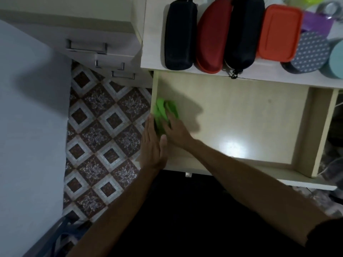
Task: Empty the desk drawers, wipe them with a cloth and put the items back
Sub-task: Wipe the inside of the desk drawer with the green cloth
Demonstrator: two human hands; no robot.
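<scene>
The pale wooden desk drawer [259, 115] is pulled out wide and holds only a green cloth [163, 110], which lies at its left side. My right hand [176, 132] presses flat on the cloth, fingers straight. My left hand [153, 145] rests with straight fingers on the drawer's left wall, next to the cloth. On the desk top [152, 34] above the drawer lie two black zip cases [180, 34] [243, 32], a red case [211, 38], an orange lidded box [278, 34] and a patterned round tin [308, 52].
A stack of shut drawers with metal handles [87, 47] stands to the left of the desk. Patterned tile floor [104, 127] lies below it. A grey surface [31, 127] fills the far left. A teal round container [336, 60] sits at the right edge.
</scene>
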